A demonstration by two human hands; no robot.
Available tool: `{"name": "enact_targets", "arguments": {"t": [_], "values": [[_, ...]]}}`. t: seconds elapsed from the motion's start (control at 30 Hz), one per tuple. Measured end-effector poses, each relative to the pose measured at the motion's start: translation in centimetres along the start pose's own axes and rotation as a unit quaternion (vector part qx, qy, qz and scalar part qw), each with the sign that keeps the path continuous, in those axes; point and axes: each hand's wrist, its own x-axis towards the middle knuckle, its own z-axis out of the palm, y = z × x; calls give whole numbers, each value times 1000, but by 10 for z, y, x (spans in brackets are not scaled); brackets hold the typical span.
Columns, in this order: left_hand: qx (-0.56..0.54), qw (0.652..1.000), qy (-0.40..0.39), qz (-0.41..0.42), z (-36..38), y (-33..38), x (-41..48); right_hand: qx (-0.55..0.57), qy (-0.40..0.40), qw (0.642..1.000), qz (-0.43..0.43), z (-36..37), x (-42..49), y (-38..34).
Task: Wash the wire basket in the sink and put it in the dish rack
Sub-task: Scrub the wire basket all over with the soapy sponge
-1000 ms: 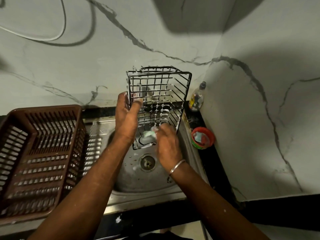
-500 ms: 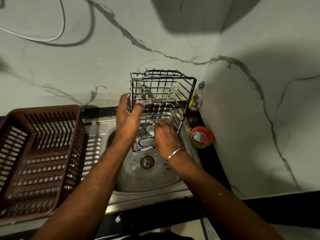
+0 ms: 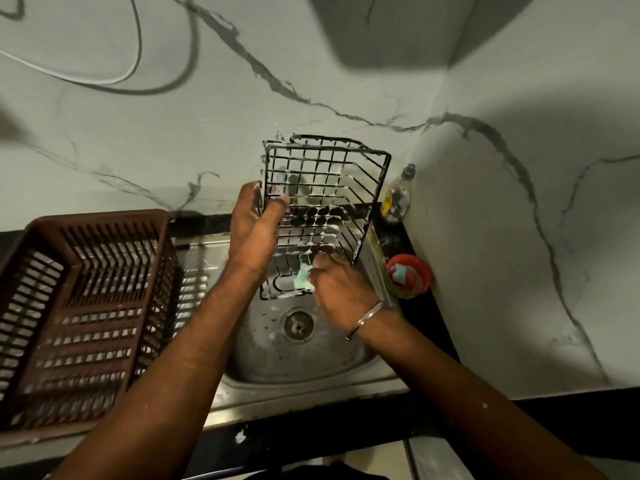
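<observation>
black wire basket over sink, soapy; left hand grips its side, right hand pinches sponge against it.

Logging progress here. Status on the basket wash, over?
Left hand grips wire basket over sink. Right hand pinches sponge against its wires. Basket soapy; dish rack left, unobstructed.
</observation>
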Motion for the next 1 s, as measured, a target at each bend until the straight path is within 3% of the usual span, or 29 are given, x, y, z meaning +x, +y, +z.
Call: {"name": "enact_targets", "arguments": {"t": [0.1,0.23,0.43,0.53,0.67,0.8,0.9,1.0], "values": [[-5,1000,-2,-14,-2,5,4,-14,-13,999,-51,12,-7,3],[9,999,-34,2,0,16,7,-36,56,996,-65,25,-4,-1],[107,976,-185,49,-10,7,8,96,195,975,-39,32,0,-11],[167,962,-202,78,-14,-3,5,144,227,962,-42,35,5,-19],[126,977,-162,51,-19,-12,-2,156,273,949,-26,40,5,-23],[-29,999,-28,13,-7,-34,-27,159,314,936,5,34,19,-29],[-142,989,37,-4,-5,-45,-29,182,296,938,2,34,30,-44],[-198,979,44,-8,-11,-47,-16,259,246,934,3,30,35,-50]]}}
